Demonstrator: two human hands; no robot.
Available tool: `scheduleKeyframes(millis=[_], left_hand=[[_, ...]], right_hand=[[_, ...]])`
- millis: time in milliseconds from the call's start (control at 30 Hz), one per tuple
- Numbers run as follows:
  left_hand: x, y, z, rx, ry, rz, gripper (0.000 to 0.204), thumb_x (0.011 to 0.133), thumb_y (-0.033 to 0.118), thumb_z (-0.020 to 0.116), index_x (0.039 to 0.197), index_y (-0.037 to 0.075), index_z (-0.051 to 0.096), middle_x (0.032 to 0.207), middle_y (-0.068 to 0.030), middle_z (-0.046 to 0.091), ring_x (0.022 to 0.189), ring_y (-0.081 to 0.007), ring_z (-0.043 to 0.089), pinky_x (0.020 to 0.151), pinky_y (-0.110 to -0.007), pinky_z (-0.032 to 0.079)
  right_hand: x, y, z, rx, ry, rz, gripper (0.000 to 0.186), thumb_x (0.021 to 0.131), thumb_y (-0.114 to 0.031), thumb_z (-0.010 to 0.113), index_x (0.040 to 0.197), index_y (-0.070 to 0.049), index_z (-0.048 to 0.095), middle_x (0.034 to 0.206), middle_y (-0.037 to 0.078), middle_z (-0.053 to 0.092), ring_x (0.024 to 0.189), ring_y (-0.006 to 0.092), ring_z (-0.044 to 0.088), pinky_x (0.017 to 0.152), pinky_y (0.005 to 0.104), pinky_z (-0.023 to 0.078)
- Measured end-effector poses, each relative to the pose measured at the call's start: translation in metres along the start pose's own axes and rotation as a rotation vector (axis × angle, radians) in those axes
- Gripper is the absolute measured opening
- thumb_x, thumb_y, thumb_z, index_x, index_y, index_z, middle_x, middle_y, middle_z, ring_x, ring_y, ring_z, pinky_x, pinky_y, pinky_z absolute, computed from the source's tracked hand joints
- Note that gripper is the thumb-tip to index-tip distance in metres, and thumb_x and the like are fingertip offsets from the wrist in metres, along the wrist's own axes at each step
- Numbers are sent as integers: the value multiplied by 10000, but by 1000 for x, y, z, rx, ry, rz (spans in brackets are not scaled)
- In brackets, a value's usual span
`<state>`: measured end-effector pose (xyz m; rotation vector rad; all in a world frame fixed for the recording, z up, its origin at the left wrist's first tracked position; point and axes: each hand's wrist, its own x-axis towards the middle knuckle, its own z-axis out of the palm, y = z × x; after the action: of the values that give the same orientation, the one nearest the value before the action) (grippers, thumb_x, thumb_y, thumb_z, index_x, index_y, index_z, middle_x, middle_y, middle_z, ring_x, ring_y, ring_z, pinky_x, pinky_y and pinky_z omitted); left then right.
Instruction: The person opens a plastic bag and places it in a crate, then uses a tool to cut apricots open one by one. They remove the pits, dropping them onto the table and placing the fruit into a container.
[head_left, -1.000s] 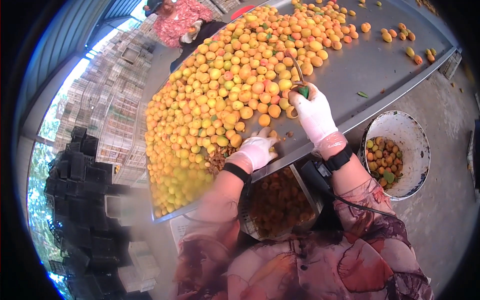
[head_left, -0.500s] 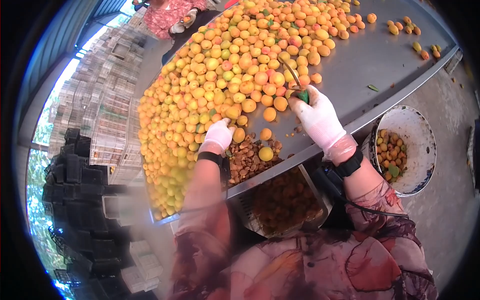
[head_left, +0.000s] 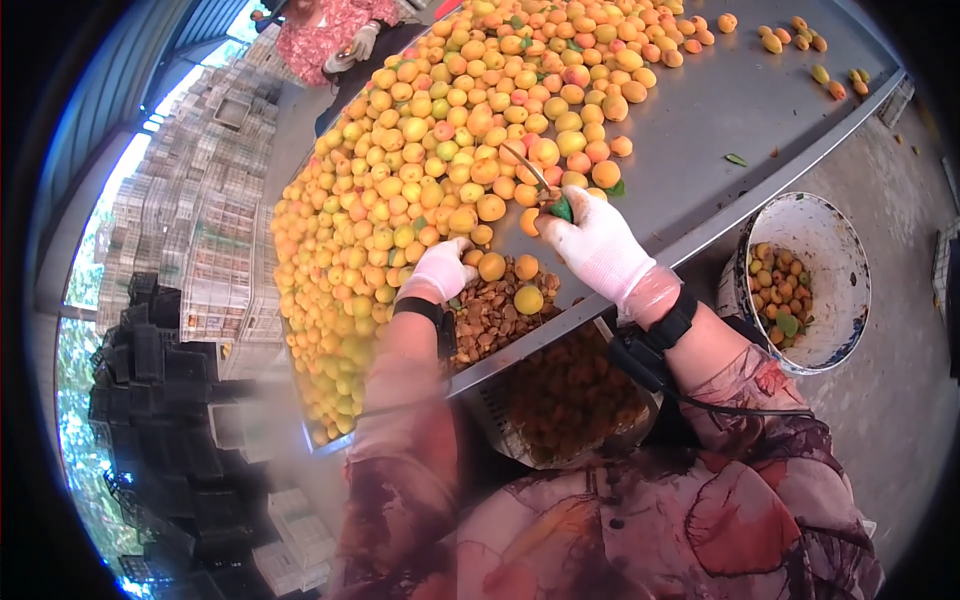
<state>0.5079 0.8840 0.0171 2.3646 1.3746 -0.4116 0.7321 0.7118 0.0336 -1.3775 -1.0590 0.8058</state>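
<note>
My right hand (head_left: 600,240), in a white glove, is closed on a small knife (head_left: 557,205) with a green handle; its thin blade points up and left over the fruit. An apricot (head_left: 530,222) lies by its fingertips. My gloved left hand (head_left: 438,270) is at the near edge of the apricot heap (head_left: 400,180), thumb and fingers curled round an orange apricot (head_left: 470,257) that shows only in part. Beside the left hand lies a pile of brown apricot stones (head_left: 490,325), with a yellow apricot (head_left: 528,300) on top.
The metal table (head_left: 690,140) has a raised rim (head_left: 740,205). A white bucket (head_left: 835,250) with apricots stands at right. Under the table edge is a crate (head_left: 570,400) of brownish pieces. Stacked crates (head_left: 215,250) stand at left. Another person (head_left: 320,50) works across the table.
My right hand has moved left and slightly down with the knife, closer to the left hand. The left hand has hardly moved. The whole view has shifted slightly.
</note>
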Motion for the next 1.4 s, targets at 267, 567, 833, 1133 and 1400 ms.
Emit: scheduleKeyframes(millis=[267,567,833,1133,1400], left_hand=[[-83,46,-2,-843,182,261,516,869,107,647,1346,-43,519,1124,-134,644,999,-172,624,891,-286,500],[-152,96,21,-1017,546,231,550,863,107,700,1347,-70,505,1148,-107,643,947,-147,626,842,-274,521],[-161,104,32,-1320,657,209,548,884,110,734,1346,-61,497,1094,-92,644,879,-113,601,734,-221,510],[-163,90,21,-912,675,254,445,870,138,711,1246,-62,583,1074,-111,681,921,-148,638,837,-275,521],[-157,77,-2,-956,419,209,421,852,89,672,1253,-14,597,1199,-170,640,1113,-248,606,975,-326,462]], right_hand=[[-14,-3,11,168,-151,78,322,876,-202,648,1110,16,612,964,172,683,898,224,654,821,345,508],[-40,-29,29,668,-412,422,320,968,-253,604,1188,-22,577,781,7,606,601,54,516,512,205,414],[-55,-17,48,772,-454,311,371,982,-298,575,1227,-25,523,731,3,562,510,63,470,400,210,380],[-51,-33,39,831,-501,470,351,956,-296,621,1206,-58,555,781,2,609,572,53,525,467,182,380],[-47,-26,40,753,-414,514,378,931,-331,638,1183,-58,574,887,16,653,628,71,579,473,214,404]])
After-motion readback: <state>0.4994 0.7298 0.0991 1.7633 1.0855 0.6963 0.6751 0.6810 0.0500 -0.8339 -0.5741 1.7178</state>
